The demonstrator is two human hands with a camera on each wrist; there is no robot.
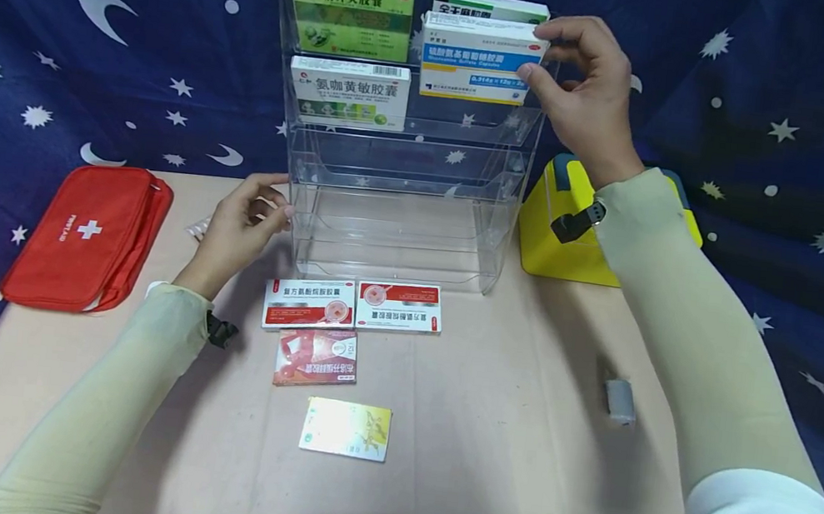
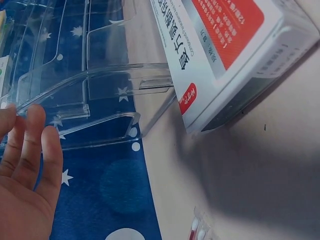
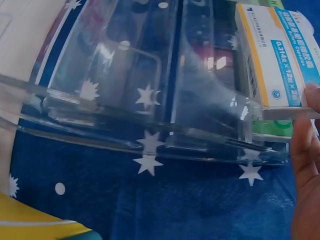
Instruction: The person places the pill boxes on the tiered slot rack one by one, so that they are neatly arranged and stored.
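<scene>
A clear acrylic tiered rack (image 1: 402, 206) stands at the back of the table. My left hand (image 1: 243, 218) holds its left side edge between thumb and fingers; in the left wrist view the other fingers (image 2: 35, 145) spread loosely beside the plastic. With my right hand (image 1: 589, 83) I pinch a white, blue and yellow medicine box (image 1: 478, 59) by its right end, at the rack's upper right. Behind that box shows a green-and-white box (image 1: 491, 4) in the top tier. On the upper left sit a green medicine box (image 1: 350, 16) and a white-and-green medicine box (image 1: 349, 95).
Two red-and-white boxes (image 1: 309, 305) lie before the rack, then a red box (image 1: 316, 358) and a yellow-white box (image 1: 346, 429). A red first-aid pouch (image 1: 82, 239) lies left, near wrapped cotton swabs (image 1: 198, 228). Right are a yellow case (image 1: 559, 222) and a small grey item (image 1: 620, 400).
</scene>
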